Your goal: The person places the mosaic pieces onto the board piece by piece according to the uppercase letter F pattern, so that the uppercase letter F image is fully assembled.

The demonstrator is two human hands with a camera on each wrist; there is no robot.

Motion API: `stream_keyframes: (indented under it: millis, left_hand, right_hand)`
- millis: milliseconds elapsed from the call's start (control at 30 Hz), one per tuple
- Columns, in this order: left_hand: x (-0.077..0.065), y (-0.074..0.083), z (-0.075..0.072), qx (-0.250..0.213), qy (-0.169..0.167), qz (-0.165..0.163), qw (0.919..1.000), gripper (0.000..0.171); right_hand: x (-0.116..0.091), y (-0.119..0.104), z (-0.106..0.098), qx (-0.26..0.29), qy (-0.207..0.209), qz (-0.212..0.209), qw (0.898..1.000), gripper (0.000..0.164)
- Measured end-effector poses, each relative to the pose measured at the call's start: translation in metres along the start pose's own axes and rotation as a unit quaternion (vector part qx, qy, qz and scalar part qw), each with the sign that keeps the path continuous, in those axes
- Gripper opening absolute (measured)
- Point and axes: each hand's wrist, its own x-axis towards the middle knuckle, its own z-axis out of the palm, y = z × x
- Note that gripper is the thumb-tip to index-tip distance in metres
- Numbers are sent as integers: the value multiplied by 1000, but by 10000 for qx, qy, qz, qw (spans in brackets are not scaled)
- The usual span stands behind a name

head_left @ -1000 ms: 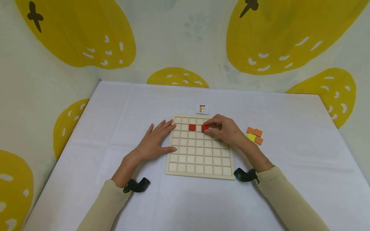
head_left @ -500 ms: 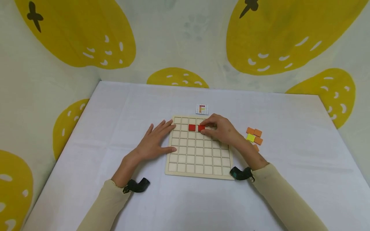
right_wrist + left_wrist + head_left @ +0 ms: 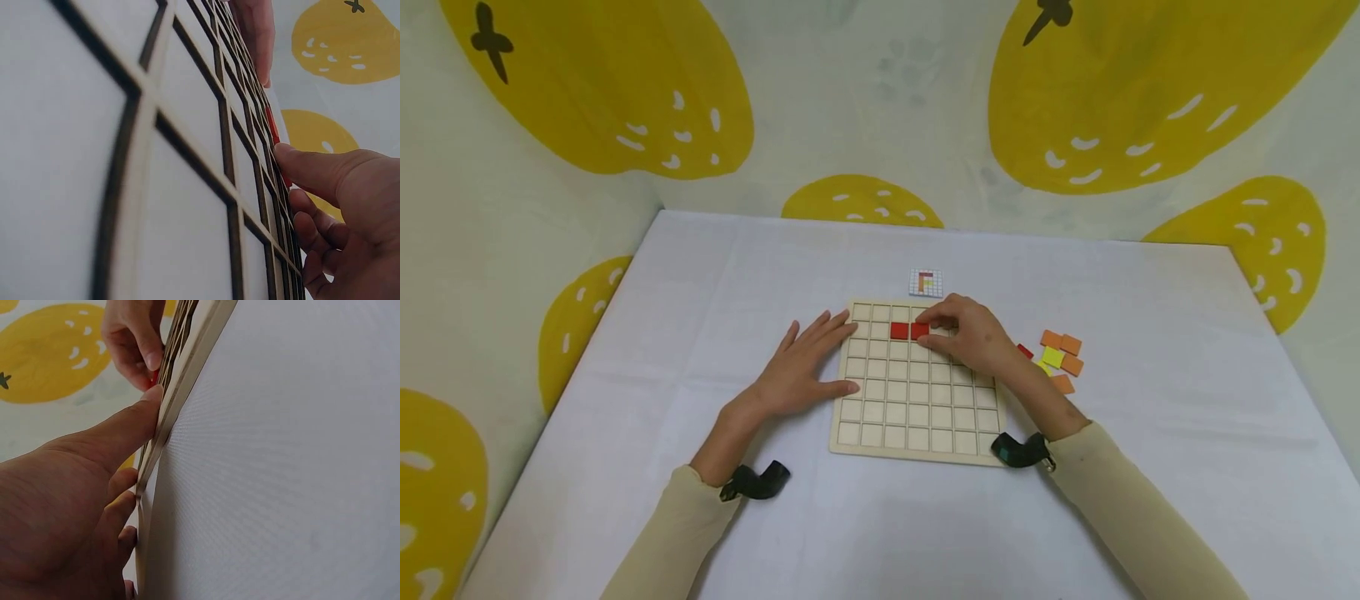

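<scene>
A wooden grid board (image 3: 895,457) with square cells lies on the white table. My right hand (image 3: 973,337) pinches a red square tile (image 3: 919,332) between thumb and fingertips, right at a cell in the second row from the back. Just left of it, another red tile (image 3: 898,332) sits in a cell of the same row. My left hand (image 3: 797,371) is spread along the board's left side, thumb and fingertips resting on its edge. In the right wrist view, the right thumb (image 3: 312,165) is against the red tile, low over the grid.
Behind the board lies a small pattern card (image 3: 926,282) printed with a coloured grid. To the right are loose orange tiles (image 3: 1071,365), yellow tiles (image 3: 1052,357) and a red tile (image 3: 1025,352), partly behind the right forearm. A patterned wall (image 3: 865,100) rises behind the table.
My right hand has moved left with the pinched red tile, bringing it beside the other red tile. More loose tiles show past the right forearm. The left hand has stayed still.
</scene>
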Motion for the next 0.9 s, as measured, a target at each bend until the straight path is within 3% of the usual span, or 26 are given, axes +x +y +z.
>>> stream_keyframes:
  millis: [533, 900]
  left_hand:
    - [1, 2, -2, -5, -8, 14, 10000, 90]
    - [-1, 1, -1, 38, -5, -21, 10000, 90]
  right_hand:
    - [-9, 9, -16, 538, -67, 304, 9981, 29]
    - [-23, 25, -40, 453, 109, 366, 9982, 24]
